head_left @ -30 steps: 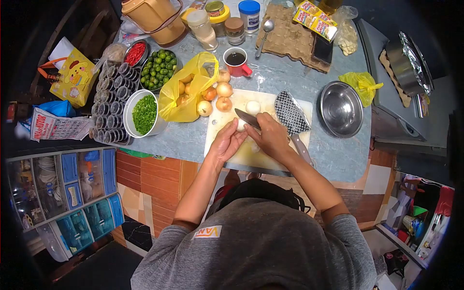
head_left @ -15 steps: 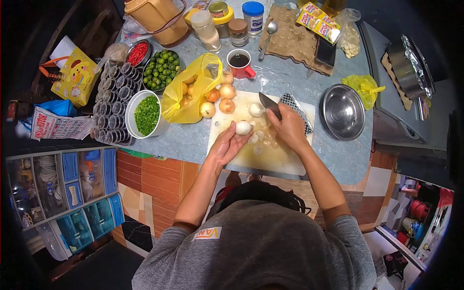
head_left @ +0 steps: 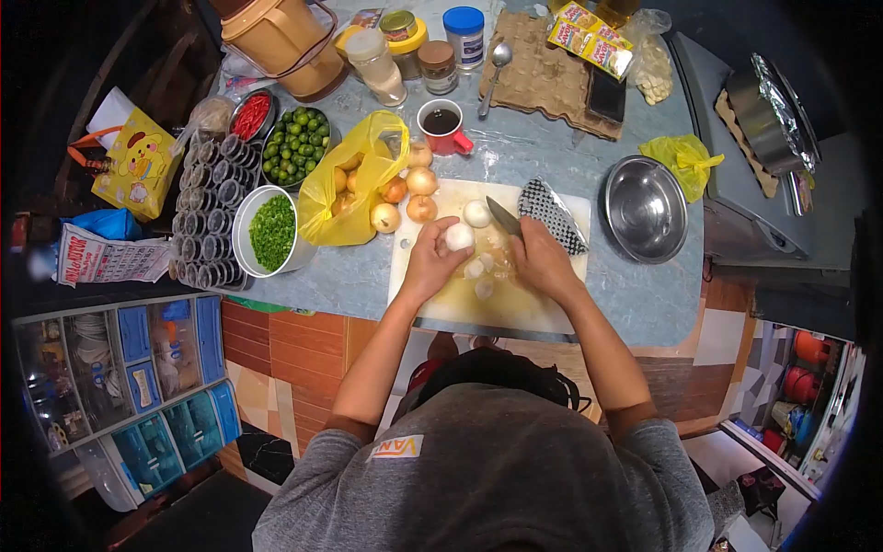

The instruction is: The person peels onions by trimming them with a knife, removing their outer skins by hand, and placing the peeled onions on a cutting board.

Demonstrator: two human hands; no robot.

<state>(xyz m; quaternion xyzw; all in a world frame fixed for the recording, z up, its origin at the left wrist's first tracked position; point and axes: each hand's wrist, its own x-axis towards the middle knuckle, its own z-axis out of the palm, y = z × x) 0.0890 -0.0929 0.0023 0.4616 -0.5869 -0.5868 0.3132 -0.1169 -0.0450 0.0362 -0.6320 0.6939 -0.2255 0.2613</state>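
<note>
My left hand (head_left: pixel 432 264) is closed around a peeled white onion (head_left: pixel 458 238), held over the left half of the white cutting board (head_left: pixel 543 308). My right hand (head_left: pixel 544 262) grips a knife (head_left: pixel 503 217), its dark blade pointing up and to the left. A second peeled onion (head_left: pixel 476 213) lies on the board just left of the blade. Pale onion pieces (head_left: pixel 480 268) are scattered on the wet board between my hands. Several unpeeled onions (head_left: pixel 422 209) sit at the board's upper left, beside a yellow plastic bag (head_left: pixel 322 207) with more onions inside.
A checkered cloth (head_left: pixel 550 217) lies on the board's right side, near a steel bowl (head_left: pixel 647 210). A red mug (head_left: pixel 447 143) of dark liquid stands behind the board. To the left are a tub of chopped green onions (head_left: pixel 273 233), a bowl of small limes (head_left: pixel 296 145) and lidded cups (head_left: pixel 207 221).
My right hand has lowered a little, and the knife now points lower beside the loose onion. My left hand has turned, its fingers curling further over the held onion. The camera view has shifted slightly.
</note>
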